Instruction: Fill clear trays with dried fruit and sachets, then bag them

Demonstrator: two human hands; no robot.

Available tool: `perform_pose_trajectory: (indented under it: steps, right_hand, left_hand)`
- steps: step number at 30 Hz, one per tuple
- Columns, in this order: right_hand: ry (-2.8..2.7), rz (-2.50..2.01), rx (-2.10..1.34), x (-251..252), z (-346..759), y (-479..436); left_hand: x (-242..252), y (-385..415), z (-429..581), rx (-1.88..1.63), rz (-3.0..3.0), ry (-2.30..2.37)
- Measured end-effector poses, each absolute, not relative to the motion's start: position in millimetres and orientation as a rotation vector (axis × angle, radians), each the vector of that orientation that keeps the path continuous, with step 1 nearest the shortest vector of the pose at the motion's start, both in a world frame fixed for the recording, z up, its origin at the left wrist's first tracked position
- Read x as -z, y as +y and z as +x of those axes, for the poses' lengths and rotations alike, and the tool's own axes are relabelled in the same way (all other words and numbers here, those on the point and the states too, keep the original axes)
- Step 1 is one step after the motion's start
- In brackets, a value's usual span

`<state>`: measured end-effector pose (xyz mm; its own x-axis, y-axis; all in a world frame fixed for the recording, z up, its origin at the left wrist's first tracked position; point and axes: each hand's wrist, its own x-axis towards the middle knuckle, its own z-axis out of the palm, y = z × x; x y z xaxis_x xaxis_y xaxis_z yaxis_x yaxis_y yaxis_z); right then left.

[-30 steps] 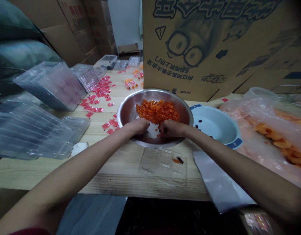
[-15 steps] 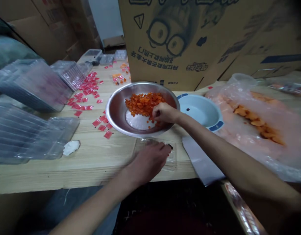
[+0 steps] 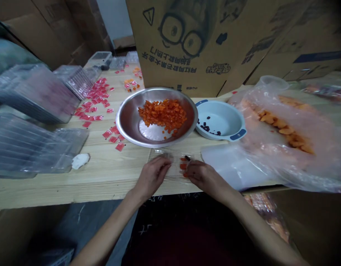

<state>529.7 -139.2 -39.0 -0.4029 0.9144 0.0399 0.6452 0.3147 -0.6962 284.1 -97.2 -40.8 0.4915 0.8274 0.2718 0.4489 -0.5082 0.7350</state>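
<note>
A shallow clear plastic tray [image 3: 174,168] lies on the table in front of me, with several orange gummy-like pieces [image 3: 183,166] and a dark piece [image 3: 187,158] at its right end. My left hand [image 3: 151,175] is over the tray's left part, fingers pinched together; what they hold is hidden. At the right end my right hand [image 3: 208,179] is closed, its fingertips touching or just above the orange pieces, and I cannot make out what is in them. Just beyond stands a steel bowl [image 3: 126,127] with a heap of small orange pieces [image 3: 162,114].
A pale blue basin [image 3: 228,118] holds several dark pieces. Stacked clear trays [image 3: 34,147] and scattered red packets [image 3: 97,96] lie left, near a white lump [image 3: 80,161]. On the right sits a plastic bag [image 3: 287,147] of orange slices. A cardboard box [image 3: 170,70] stands behind.
My right hand has come out of the steel bowl down to the tray's right end. My left hand has moved left from there to the tray's left part.
</note>
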Motion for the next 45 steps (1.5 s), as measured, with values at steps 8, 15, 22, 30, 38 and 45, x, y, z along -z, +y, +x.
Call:
perform_pose_trajectory:
  steps: [8, 15, 22, 30, 38, 45]
  right_hand:
    - [-2.161, -1.430, -0.718, 59.0, 532.2, -141.6]
    - [-2.084, -1.342, -0.708, 64.8, 542.4, -153.5]
    - [-1.954, -1.481, -0.566, 66.8, 533.6, -159.2]
    - [-2.075, -1.579, -0.500, 99.3, 529.4, -161.4]
    - [-2.068, -1.472, -0.573, 98.4, 523.0, -175.6]
    - [-2.028, -1.439, -0.646, 100.4, 527.0, -175.5]
  left_hand:
    - [38.2, -121.4, 250.1, -0.834, 1.989, 1.208]
    - [54.8, -50.7, 177.7, -0.847, 2.075, 1.917]
    - [81.0, -24.7, 148.4, -0.566, 1.955, 2.075]
    - [69.3, -59.0, 160.3, -0.716, 1.668, 1.948]
    - [56.8, -85.2, 289.0, -0.925, 1.822, 1.366]
    - [67.5, -87.7, 315.6, -0.855, 2.145, 1.404]
